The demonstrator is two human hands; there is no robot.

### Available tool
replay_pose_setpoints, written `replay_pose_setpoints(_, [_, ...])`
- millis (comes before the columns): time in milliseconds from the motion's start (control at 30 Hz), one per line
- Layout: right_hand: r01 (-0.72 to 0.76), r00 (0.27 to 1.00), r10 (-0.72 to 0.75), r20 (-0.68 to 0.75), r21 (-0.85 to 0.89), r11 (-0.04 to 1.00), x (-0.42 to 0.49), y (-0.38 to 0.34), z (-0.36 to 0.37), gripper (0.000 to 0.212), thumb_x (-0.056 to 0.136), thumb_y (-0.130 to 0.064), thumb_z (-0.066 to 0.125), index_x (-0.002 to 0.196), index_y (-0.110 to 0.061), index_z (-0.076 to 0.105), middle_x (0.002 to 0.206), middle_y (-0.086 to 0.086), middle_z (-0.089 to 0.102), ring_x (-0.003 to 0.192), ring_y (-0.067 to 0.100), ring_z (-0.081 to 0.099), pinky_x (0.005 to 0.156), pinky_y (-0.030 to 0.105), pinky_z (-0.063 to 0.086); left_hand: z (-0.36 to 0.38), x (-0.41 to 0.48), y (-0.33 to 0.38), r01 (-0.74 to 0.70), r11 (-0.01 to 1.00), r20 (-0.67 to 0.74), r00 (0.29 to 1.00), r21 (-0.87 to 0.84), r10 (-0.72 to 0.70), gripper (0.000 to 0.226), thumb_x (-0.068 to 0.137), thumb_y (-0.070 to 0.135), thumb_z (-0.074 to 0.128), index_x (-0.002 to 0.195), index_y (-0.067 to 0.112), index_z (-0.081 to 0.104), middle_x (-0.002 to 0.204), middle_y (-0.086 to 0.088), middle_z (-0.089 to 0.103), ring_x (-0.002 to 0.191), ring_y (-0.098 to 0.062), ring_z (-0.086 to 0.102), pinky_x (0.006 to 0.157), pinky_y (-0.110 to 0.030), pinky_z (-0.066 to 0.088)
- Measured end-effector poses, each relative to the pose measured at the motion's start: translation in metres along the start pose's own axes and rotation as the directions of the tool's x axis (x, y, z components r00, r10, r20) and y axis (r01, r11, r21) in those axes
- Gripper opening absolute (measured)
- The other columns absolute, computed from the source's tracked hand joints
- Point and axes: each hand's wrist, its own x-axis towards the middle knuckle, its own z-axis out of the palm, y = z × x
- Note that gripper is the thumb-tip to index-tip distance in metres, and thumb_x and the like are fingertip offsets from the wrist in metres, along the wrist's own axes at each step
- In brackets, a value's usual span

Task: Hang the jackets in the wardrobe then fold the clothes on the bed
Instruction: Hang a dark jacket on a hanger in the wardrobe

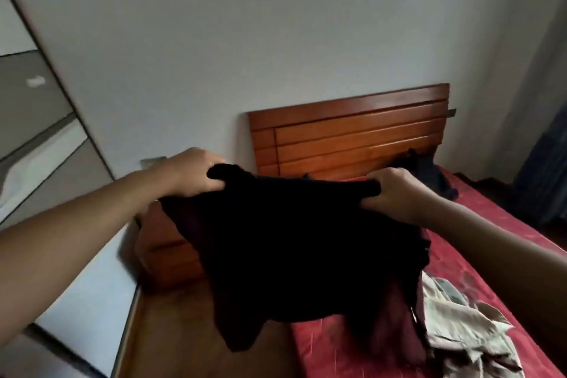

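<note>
Two hands hold a black garment (291,242) up by its top edge.
The fingers of the left hand (196,172) and the right hand (395,195) are curled tight, each round a bunch of cloth at an upper corner. The garment hangs spread between them, over the near side of the bed (497,242) and the wooden floor (171,331). A crumpled pale garment (454,325) lies on the red sheet; dark clothes (429,170) lie by the headboard (352,132). A bedside cabinet (165,248) and a wardrobe (40,132) stand to the left.

Wood nightstand (167,250) w/ white wall (245,24) behind, curtain (544,169) rt.
</note>
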Motion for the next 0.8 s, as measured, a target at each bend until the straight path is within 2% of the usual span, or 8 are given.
replay_pose_setpoints(67, [0.069, 0.997, -0.07, 0.041, 0.027, 0.997, 0.012, -0.03, 0.016, 0.011, 0.074, -0.032, 0.079, 0.072, -0.03, 0.068, 0.074, -0.006, 0.069, 0.073, 0.012, 0.066, 0.064, 0.027, 0.053, -0.006, -0.041, -0.023, 0.079, 0.997, -0.008, 0.997, -0.002, -0.079, 0.014, 0.078, 0.036, 0.071, 0.088, 0.027, 0.069, 0.082, 0.012, 0.068, 0.08, -0.011, 0.063, 0.074, -0.032, 0.05])
replay_pose_setpoints(167, [0.168, 0.98, -0.169, 0.106, 0.021, 0.986, 0.032, -0.081, 0.043, 0.012, 0.073, -0.035, 0.075, 0.072, -0.026, 0.067, 0.072, -0.005, 0.068, 0.069, 0.012, 0.066, 0.061, 0.03, 0.054, -0.013, -0.108, -0.055, 0.212, 0.976, -0.02, 0.977, -0.039, -0.213, 0.011, 0.076, 0.042, 0.069, 0.074, 0.048, 0.06, 0.075, 0.028, 0.063, 0.074, 0.007, 0.059, 0.064, -0.014, 0.039])
replay_pose_setpoints(233, [0.242, 0.958, -0.243, 0.152, 0.026, 0.97, 0.044, -0.116, 0.062, 0.015, 0.074, -0.036, 0.073, 0.07, -0.024, 0.065, 0.071, -0.005, 0.066, 0.067, 0.012, 0.064, 0.057, 0.029, 0.052, -0.016, -0.15, -0.075, 0.296, 0.955, -0.026, 0.955, -0.032, -0.297, 0.019, 0.08, 0.033, 0.074, 0.074, 0.045, 0.06, 0.075, 0.022, 0.063, 0.073, 0.006, 0.057, 0.064, -0.017, 0.041])
replay_pose_setpoints(333, [0.366, 0.908, -0.365, 0.205, 0.033, 0.93, 0.058, -0.172, 0.092, 0.017, 0.075, -0.036, 0.072, 0.067, -0.022, 0.064, 0.068, -0.005, 0.065, 0.065, 0.012, 0.062, 0.054, 0.026, 0.046, -0.021, -0.212, -0.102, 0.422, 0.906, -0.037, 0.905, -0.034, -0.423, 0.006, 0.082, 0.03, 0.074, 0.086, 0.027, 0.071, 0.079, 0.008, 0.069, 0.074, -0.008, 0.063, 0.07, -0.032, 0.052])
replay_pose_setpoints(433, [0.46, 0.854, -0.464, 0.236, 0.077, 0.885, 0.068, -0.234, 0.12, 0.02, 0.074, -0.034, 0.073, 0.062, -0.024, 0.06, 0.064, -0.007, 0.063, 0.064, 0.011, 0.061, 0.052, 0.025, 0.042, -0.029, -0.275, -0.123, 0.508, 0.857, -0.062, 0.856, -0.08, -0.513, 0.005, 0.082, 0.028, 0.075, 0.084, 0.027, 0.071, 0.074, 0.01, 0.069, 0.069, -0.002, 0.063, 0.064, -0.026, 0.05])
replay_pose_setpoints(600, [0.636, 0.705, -0.656, 0.271, 0.167, 0.753, 0.068, -0.349, 0.16, 0.01, 0.07, -0.038, 0.068, 0.064, -0.037, 0.061, 0.066, -0.011, 0.058, 0.068, 0.007, 0.057, 0.057, 0.026, 0.038, -0.047, -0.368, -0.143, 0.6, 0.788, -0.125, 0.779, -0.137, -0.615, 0.02, 0.083, 0.029, 0.075, 0.069, 0.033, 0.062, 0.069, 0.012, 0.064, 0.066, -0.003, 0.062, 0.064, -0.035, 0.049])
replay_pose_setpoints(700, [0.717, 0.609, -0.738, 0.291, 0.195, 0.669, 0.058, -0.419, 0.185, 0.017, 0.074, -0.036, 0.068, 0.069, -0.022, 0.061, 0.069, -0.007, 0.06, 0.069, 0.009, 0.058, 0.057, 0.028, 0.042, -0.053, -0.418, -0.155, 0.657, 0.736, -0.15, 0.721, -0.164, -0.676, 0.018, 0.086, 0.027, 0.074, 0.071, 0.026, 0.064, 0.069, 0.01, 0.065, 0.067, -0.003, 0.062, 0.067, -0.037, 0.049])
replay_pose_setpoints(800, [0.788, 0.484, -0.821, 0.304, 0.256, 0.56, 0.043, -0.487, 0.206, 0.022, 0.078, -0.033, 0.07, 0.065, -0.022, 0.056, 0.069, -0.006, 0.059, 0.069, 0.008, 0.057, 0.056, 0.027, 0.038, -0.057, -0.465, -0.167, 0.719, 0.658, -0.193, 0.629, -0.223, -0.753, 0.016, 0.088, 0.027, 0.073, 0.075, 0.021, 0.067, 0.072, 0.005, 0.068, 0.074, -0.007, 0.065, 0.071, -0.036, 0.051])
